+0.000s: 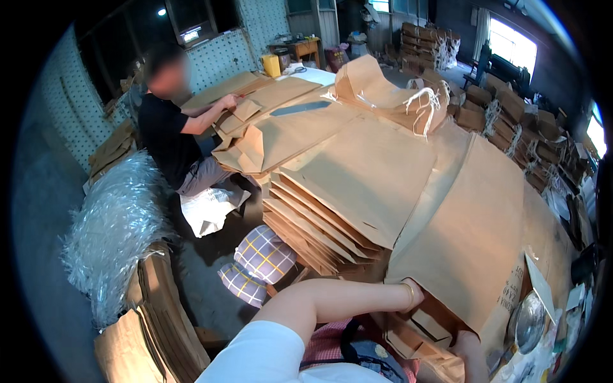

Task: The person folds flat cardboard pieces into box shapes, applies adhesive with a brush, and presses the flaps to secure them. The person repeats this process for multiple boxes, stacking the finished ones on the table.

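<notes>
A large brown paper bag (pixel 466 236) lies on the table in front of me, its near end spread and its folded inner layers showing. My left hand (pixel 414 295), with a bracelet at the wrist, reaches into the bag's near opening. Its fingers are hidden by the paper. At the near right corner of the opening, my right hand (pixel 469 350) is closed around the bag's edge, though part of its fingers is covered. Creased flaps (pixel 424 351) of the same brown paper hang between the hands, over the table edge.
Left of my bag lies a thick stack of paper bags (pixel 351 185). Across the table, a person (pixel 172 121) handles folded bags. A checked cushioned seat (pixel 265 252), a heap of clear plastic strands (pixel 118 230) and more bags (pixel 153 338) stand leftward. A metal bowl (pixel 530 322) is at right.
</notes>
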Demonstrator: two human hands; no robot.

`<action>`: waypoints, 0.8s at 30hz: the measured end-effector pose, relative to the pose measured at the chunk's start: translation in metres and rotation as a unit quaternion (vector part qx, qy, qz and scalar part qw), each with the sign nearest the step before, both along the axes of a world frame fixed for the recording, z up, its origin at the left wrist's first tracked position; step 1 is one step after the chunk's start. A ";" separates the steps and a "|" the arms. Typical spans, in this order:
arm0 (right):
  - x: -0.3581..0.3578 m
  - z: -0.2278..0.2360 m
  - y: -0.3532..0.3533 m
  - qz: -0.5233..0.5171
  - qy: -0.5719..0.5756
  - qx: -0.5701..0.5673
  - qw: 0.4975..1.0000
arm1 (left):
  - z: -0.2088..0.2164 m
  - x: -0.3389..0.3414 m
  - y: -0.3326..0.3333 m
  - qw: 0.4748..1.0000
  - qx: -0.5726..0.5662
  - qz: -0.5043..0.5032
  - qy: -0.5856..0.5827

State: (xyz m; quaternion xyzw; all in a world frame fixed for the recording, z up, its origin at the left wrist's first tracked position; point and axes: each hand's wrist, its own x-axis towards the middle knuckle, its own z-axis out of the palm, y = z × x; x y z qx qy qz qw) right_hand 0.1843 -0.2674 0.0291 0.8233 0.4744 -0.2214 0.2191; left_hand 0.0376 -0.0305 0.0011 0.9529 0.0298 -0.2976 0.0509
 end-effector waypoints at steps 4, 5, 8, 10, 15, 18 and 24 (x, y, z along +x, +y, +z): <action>0.028 -0.001 -0.031 0.021 -0.096 0.103 0.990 | 0.028 0.002 -0.008 0.998 0.054 -0.010 -0.016; 0.012 0.030 -0.009 -0.024 -0.046 0.069 0.996 | 0.036 0.002 -0.010 0.998 0.063 -0.018 -0.012; -0.017 0.055 0.031 -0.030 0.041 0.049 0.998 | 0.090 -0.014 0.000 0.995 0.005 0.052 0.087; -0.016 0.035 0.031 -0.017 0.072 0.148 0.986 | 0.069 -0.022 0.009 0.984 -0.124 0.128 -0.028; -0.008 0.041 0.030 -0.069 0.009 0.038 0.997 | 0.047 -0.037 0.026 0.969 -0.046 0.078 -0.228; -0.005 0.041 0.020 -0.071 0.084 0.093 0.990 | 0.069 -0.024 0.021 0.967 -0.150 0.179 -0.102; -0.020 0.072 0.016 0.054 0.306 0.172 0.935 | 0.059 -0.018 0.039 0.937 -0.283 0.189 -0.083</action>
